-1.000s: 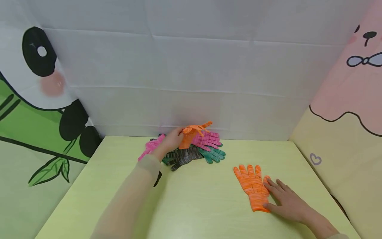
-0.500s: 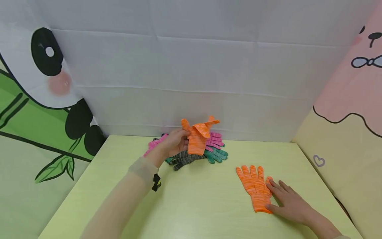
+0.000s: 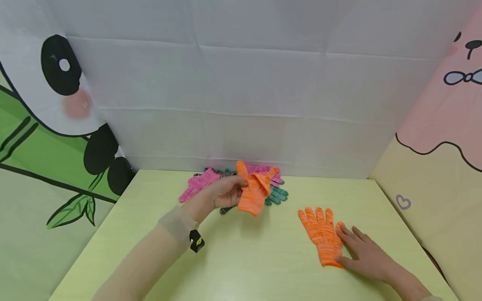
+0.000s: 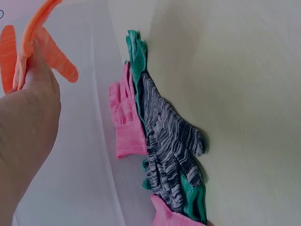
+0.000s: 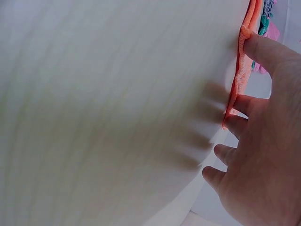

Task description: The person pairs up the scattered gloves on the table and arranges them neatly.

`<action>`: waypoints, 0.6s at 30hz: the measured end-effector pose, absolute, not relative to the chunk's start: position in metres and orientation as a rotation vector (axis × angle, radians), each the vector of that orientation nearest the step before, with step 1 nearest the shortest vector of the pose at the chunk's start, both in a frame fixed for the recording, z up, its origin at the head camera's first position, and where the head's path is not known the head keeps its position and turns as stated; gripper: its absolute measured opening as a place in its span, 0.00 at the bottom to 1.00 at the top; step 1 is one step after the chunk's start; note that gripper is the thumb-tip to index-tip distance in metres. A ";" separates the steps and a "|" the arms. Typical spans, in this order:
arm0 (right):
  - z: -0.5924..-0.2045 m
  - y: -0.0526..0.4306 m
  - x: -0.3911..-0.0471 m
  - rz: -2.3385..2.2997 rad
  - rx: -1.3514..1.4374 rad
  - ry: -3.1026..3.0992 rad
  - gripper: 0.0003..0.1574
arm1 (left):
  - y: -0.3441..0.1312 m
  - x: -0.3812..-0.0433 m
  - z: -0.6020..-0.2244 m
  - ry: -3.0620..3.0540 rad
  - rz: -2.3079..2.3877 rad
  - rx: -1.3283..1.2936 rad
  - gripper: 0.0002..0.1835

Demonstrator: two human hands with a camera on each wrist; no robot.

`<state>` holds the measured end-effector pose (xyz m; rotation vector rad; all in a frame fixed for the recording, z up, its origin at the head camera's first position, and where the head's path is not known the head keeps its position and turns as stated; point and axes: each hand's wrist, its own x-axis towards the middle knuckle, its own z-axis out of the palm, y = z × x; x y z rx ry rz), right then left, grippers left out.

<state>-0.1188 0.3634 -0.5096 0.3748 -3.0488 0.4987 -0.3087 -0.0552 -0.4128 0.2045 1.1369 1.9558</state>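
My left hand (image 3: 227, 191) pinches an orange knit glove (image 3: 254, 194) by its edge and holds it up in front of the glove pile. In the left wrist view some of that glove's fingers (image 4: 57, 59) stick out past the hand. A second orange glove (image 3: 321, 238) lies flat on the table at the right, its fingers pointing away from me. My right hand (image 3: 367, 255) rests at its right edge, fingers spread, with the thumb near the cuff and fingertips touching the thumb side. In the right wrist view the fingertips (image 5: 242, 103) meet the glove's edge.
At the back of the pale yellow table (image 3: 241, 267), against the white wall, lie pink gloves (image 3: 199, 182), a grey-black striped glove (image 4: 169, 132) and green gloves (image 3: 278, 194), partly overlapping. A printed panel stands on each side.
My left hand has lifted the orange glove off the pile and drawn it rightward and nearer to me. The right hand and the flat glove stay in place.
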 end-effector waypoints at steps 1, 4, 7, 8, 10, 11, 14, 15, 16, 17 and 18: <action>-0.510 0.363 -0.119 0.501 0.375 -3.049 0.48 | -0.055 -0.306 -0.413 1.130 1.955 0.195 0.20; -0.509 0.363 -0.119 0.501 0.380 -3.051 0.48 | -0.055 -0.299 -0.415 1.125 1.944 0.182 0.21; -0.509 0.363 -0.119 0.501 0.379 -3.054 0.48 | -0.054 -0.292 -0.417 1.139 1.920 0.190 0.22; -0.509 0.363 -0.119 0.496 0.380 -3.052 0.48 | -0.053 -0.290 -0.418 1.141 1.916 0.190 0.22; -0.509 0.363 -0.119 0.491 0.379 -3.052 0.48 | -0.052 -0.286 -0.420 1.150 1.909 0.198 0.21; -0.509 0.363 -0.119 0.482 0.380 -3.049 0.48 | -0.051 -0.283 -0.421 1.151 1.908 0.194 0.21; -0.509 0.363 -0.119 0.478 0.380 -3.047 0.48 | -0.050 -0.276 -0.424 1.139 1.920 0.192 0.21; -0.510 0.363 -0.119 0.485 0.380 -3.047 0.48 | -0.050 -0.274 -0.425 1.133 1.924 0.186 0.21; -0.510 0.363 -0.119 0.490 0.380 -3.049 0.48 | -0.049 -0.272 -0.426 1.124 1.929 0.178 0.22; -0.509 0.363 -0.119 0.494 0.376 -3.051 0.48 | -0.049 -0.270 -0.427 1.111 1.938 0.170 0.22; -0.509 0.363 -0.119 0.502 0.375 -3.053 0.48 | -0.049 -0.267 -0.428 1.100 1.947 0.158 0.23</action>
